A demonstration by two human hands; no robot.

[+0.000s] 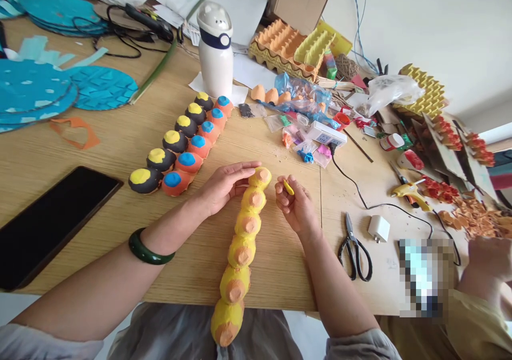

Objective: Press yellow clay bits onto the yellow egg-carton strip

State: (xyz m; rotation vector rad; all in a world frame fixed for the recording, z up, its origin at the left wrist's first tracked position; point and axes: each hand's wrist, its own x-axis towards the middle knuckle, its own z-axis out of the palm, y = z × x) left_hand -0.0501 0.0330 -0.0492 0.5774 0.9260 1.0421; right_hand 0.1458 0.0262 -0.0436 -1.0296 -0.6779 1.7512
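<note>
A strip of egg-carton cups [248,225], coated yellow with bare orange tips, runs from mid-table past the near edge over my lap. My left hand [224,188] holds its far end, fingers along the left side and top of the last cup; the thumb is partly hidden. Just right of that end, my right hand [299,206] is closed on a small piece of yellow clay [288,188], apart from the strip. Farther left lie two finished-looking strips side by side: a black one with yellow tops [175,142] and an orange one with blue tops [199,145].
A phone [56,221] lies at left, scissors [352,248] and a white charger [378,228] at right. Behind stand a white bottle [216,61], egg trays [284,48] and clay packets [306,149]. A glue gun [412,190] and another person's hand [486,264] are far right.
</note>
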